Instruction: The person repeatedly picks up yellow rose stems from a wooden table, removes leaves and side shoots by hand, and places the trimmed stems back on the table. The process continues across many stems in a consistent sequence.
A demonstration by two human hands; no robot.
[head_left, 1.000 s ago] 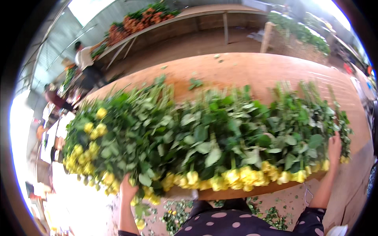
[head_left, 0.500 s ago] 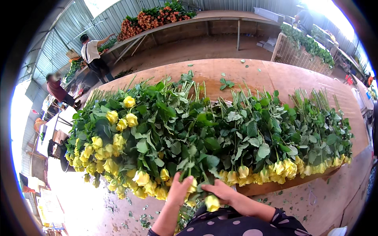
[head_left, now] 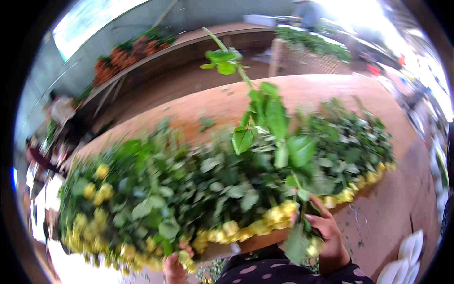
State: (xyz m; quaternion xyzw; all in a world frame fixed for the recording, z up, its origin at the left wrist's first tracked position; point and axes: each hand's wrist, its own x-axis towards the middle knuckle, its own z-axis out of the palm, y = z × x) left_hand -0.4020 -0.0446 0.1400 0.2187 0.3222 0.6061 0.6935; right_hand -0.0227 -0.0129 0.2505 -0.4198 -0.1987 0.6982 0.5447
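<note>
A long heap of yellow roses (head_left: 198, 203) with green leaves lies across a wooden table (head_left: 331, 94), the yellow heads hanging over the near edge. My right hand (head_left: 326, 232) is closed on a single rose stem (head_left: 265, 109) and holds it upright above the heap, the leafy cut end pointing up and away. My left hand (head_left: 175, 267) is low at the near edge, its fingers around a yellow rose head (head_left: 184, 258) in the heap. The picture is blurred by motion.
A long bench (head_left: 198, 42) at the back bears orange flowers (head_left: 118, 59) and more green stems (head_left: 317, 40). People (head_left: 61, 111) work at the far left. White sheets (head_left: 406, 265) lie at the lower right.
My right hand has pulled one rose out of the heap and raised it upright. My left hand has dropped to the heads at the near edge. The view has swung.
</note>
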